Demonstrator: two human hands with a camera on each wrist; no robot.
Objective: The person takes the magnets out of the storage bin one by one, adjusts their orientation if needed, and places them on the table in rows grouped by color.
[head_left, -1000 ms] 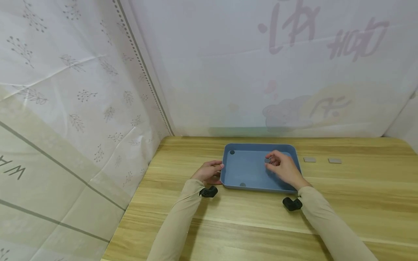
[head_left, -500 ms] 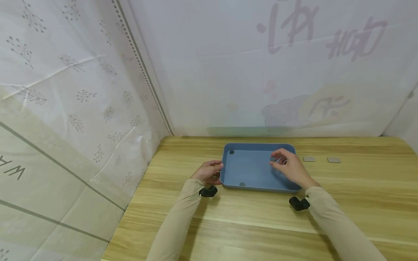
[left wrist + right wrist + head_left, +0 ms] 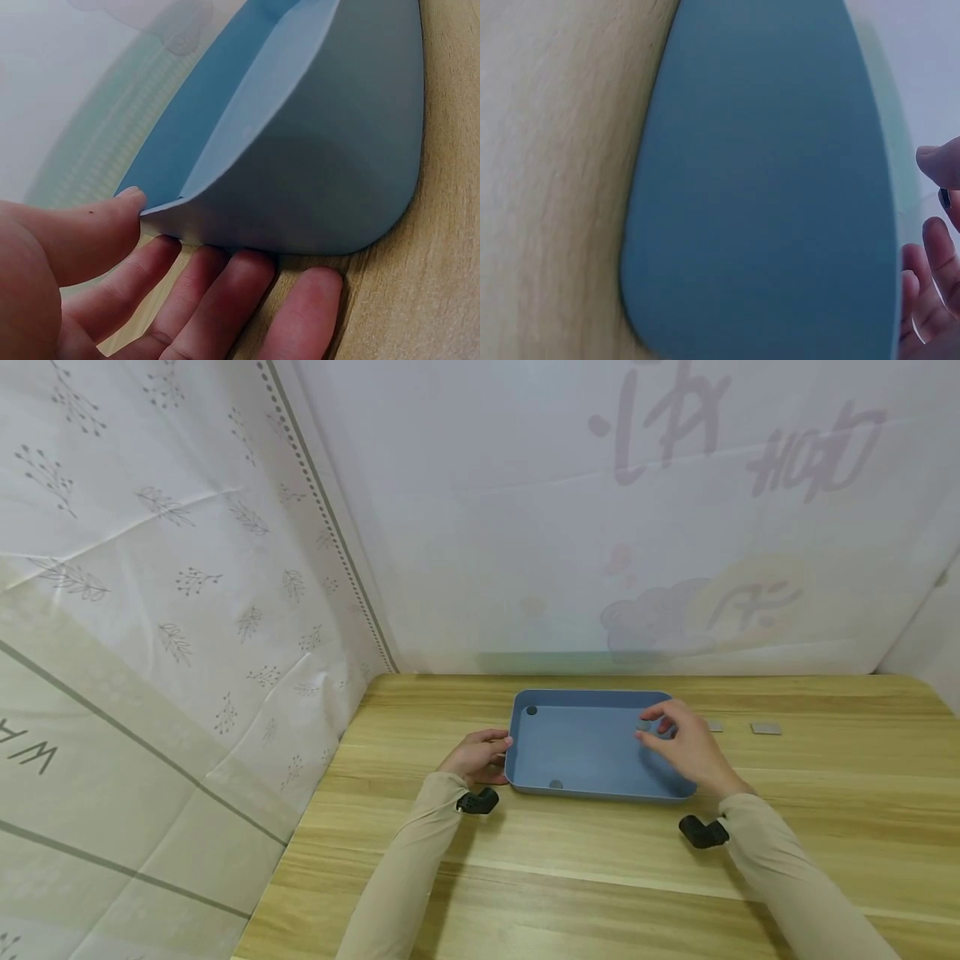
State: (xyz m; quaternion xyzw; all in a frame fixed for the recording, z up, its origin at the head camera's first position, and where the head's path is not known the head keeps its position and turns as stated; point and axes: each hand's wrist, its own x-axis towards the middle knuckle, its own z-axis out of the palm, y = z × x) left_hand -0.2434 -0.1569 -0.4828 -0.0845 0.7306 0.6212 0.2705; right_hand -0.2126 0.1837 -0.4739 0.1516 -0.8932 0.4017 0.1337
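Note:
A shallow blue rectangular tray lies on the wooden table. My left hand holds its left end; in the left wrist view the thumb sits at the rim and the fingers touch the outer wall low down. Over the tray's right part, my right hand pinches a small flat grey disc between thumb and fingers. Only the disc's dark edge shows in the right wrist view. Inside the tray lie a dark round disc at the back left corner and a greyer disc near the front.
Two thin grey rectangular pieces lie on the table right of the tray: one piece in full view, the other piece partly behind the right hand. A printed white curtain hangs behind the table, and another patterned sheet hangs at left.
My right hand has moved to the right over the tray, carrying the disc, and now partly covers the nearer rectangular piece. The left hand and the tray have stayed in place.

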